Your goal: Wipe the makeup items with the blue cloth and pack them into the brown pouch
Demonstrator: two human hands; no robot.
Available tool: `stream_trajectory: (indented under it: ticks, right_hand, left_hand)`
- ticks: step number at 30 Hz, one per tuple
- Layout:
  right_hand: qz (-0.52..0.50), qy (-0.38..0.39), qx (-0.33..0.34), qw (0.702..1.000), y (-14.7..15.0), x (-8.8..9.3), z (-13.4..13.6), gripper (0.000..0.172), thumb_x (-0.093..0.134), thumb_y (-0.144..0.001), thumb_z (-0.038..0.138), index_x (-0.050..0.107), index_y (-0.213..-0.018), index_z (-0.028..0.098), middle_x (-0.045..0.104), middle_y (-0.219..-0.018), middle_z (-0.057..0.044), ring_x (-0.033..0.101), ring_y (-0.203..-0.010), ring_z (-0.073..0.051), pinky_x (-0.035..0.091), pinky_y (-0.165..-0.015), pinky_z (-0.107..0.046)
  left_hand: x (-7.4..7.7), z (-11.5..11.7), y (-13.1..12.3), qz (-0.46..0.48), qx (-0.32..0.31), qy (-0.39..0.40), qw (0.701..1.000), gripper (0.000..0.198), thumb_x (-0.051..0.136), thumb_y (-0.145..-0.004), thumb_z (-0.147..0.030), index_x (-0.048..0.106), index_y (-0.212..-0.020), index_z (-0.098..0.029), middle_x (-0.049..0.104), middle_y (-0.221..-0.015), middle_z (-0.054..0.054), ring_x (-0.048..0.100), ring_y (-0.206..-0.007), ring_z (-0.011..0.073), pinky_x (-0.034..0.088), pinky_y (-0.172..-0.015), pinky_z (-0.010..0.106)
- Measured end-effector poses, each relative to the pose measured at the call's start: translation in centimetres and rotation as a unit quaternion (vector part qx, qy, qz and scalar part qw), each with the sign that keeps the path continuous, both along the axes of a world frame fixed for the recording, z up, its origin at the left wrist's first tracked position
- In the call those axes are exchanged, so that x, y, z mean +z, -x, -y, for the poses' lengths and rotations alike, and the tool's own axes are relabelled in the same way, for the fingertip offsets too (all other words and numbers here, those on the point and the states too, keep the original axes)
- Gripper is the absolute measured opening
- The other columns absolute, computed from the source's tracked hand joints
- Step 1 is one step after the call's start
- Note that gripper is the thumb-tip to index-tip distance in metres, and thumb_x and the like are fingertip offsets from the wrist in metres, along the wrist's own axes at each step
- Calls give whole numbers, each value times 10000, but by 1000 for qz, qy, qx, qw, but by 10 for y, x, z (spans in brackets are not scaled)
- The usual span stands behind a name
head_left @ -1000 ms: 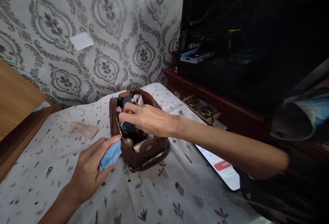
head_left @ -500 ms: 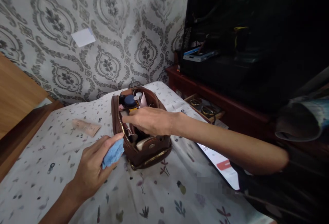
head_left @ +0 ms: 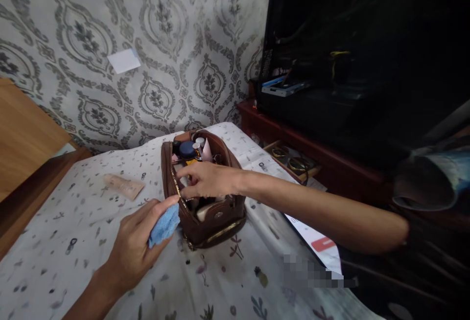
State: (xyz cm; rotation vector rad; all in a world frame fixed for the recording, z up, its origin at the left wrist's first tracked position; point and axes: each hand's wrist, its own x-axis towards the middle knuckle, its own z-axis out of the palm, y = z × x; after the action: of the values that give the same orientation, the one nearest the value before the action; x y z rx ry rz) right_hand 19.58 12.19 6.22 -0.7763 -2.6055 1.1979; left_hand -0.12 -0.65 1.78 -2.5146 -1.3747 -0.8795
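An open brown leather pouch [head_left: 216,222] stands on the patterned bedsheet [head_left: 91,251], packed with several small cosmetic bottles and tubes [head_left: 191,149]. My right hand [head_left: 207,180] reaches into the pouch from the right, fingers curled down among the items; what they grip is hidden. My left hand [head_left: 134,246] rests on the sheet just left of the pouch, fingers closed on a small blue cloth [head_left: 164,224] that touches the pouch's side.
A beige tube [head_left: 123,186] lies on the sheet to the left. A phone with a lit screen [head_left: 316,244] lies at the right. A dark red shelf [head_left: 312,148] with a tray of rings and a black cabinet stand behind. Wooden furniture [head_left: 25,139] is at far left.
My right hand has sunk lower into the pouch, from over the rear bottles toward its front. The left hand with the blue cloth has stayed put.
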Motion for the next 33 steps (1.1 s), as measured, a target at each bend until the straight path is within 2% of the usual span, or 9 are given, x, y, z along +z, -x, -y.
stream_trajectory:
  ticks: [2, 6, 11, 16, 19, 22, 25, 30, 33]
  right_hand:
    - [-12, 61, -32, 998, 2, -3, 2, 230, 634, -843, 209, 667, -1065, 159, 528, -613, 65, 534, -564, -107, 408, -558, -207]
    - [-39, 68, -74, 994, 3, -6, 7, 222, 664, -805, 159, 663, -1027, 157, 496, -608, 78, 520, -518, -84, 396, -514, -183]
    - [-35, 131, -98, 986, 6, 0, 8, 338, 624, -829, 98, 578, -1158, 156, 472, -586, 98, 505, -494, -85, 420, -486, -170]
    - [24, 42, -102, 994, 5, 8, 6, 343, 593, -841, 112, 527, -1169, 185, 491, -624, 85, 570, -533, -115, 441, -502, -188]
    - [54, -11, -85, 995, 2, 9, 7, 331, 564, -869, 153, 501, -1193, 189, 535, -659, 63, 605, -575, -137, 451, -542, -211]
    - [78, -103, -75, 989, 1, 8, 9, 287, 554, -895, 191, 512, -1178, 180, 597, -698, 20, 630, -678, -169, 445, -616, -237]
    - [95, -176, -79, 977, 0, 7, 12, 236, 521, -932, 215, 518, -1163, 165, 670, -801, -51, 651, -774, -208, 437, -663, -266]
    - [105, -209, -73, 969, -1, 5, 15, 176, 460, -954, 223, 536, -1094, 149, 702, -911, -132, 679, -794, -250, 419, -612, -284]
    - [112, -211, -79, 968, -3, 9, 18, 143, 481, -943, 205, 566, -1040, 144, 702, -884, -138, 679, -778, -247, 414, -610, -287]
  left_hand:
    - [0, 0, 0, 5, 3, 8, 1000, 357, 527, -961, -233, 553, -1317, -209, 706, -1033, 76, 691, -828, 157, 537, -676, 210]
    - [0, -1, 0, 7, 1, 6, 1000, 355, 523, -963, -261, 558, -1313, -210, 707, -1052, 86, 696, -827, 160, 539, -672, 209]
    - [0, 0, -2, 9, 7, 6, 1000, 339, 522, -963, -248, 562, -1296, -202, 707, -1082, 93, 705, -845, 157, 530, -671, 190]
    - [-1, 0, -1, 12, 5, 18, 1000, 355, 528, -963, -243, 542, -1316, -212, 701, -1074, 89, 689, -820, 148, 518, -670, 191]
    - [-3, 0, 1, 21, 7, 31, 999, 357, 529, -967, -267, 549, -1319, -210, 695, -993, 71, 653, -730, 133, 500, -637, 197]
    - [-5, -1, 2, 34, 14, 45, 998, 375, 531, -967, -287, 550, -1334, -209, 686, -933, 55, 615, -670, 128, 486, -612, 207]
    - [-6, -1, 2, 39, 5, 49, 998, 392, 529, -965, -263, 533, -1355, -223, 690, -987, 61, 624, -706, 131, 495, -641, 213]
    - [-4, -1, 1, 35, -5, 34, 999, 418, 529, -963, -242, 501, -1380, -249, 688, -1110, 74, 667, -858, 152, 524, -737, 222]
    - [-1, -1, 0, 27, 1, 39, 999, 421, 516, -970, -248, 492, -1390, -267, 689, -1054, 58, 663, -816, 156, 531, -698, 219]
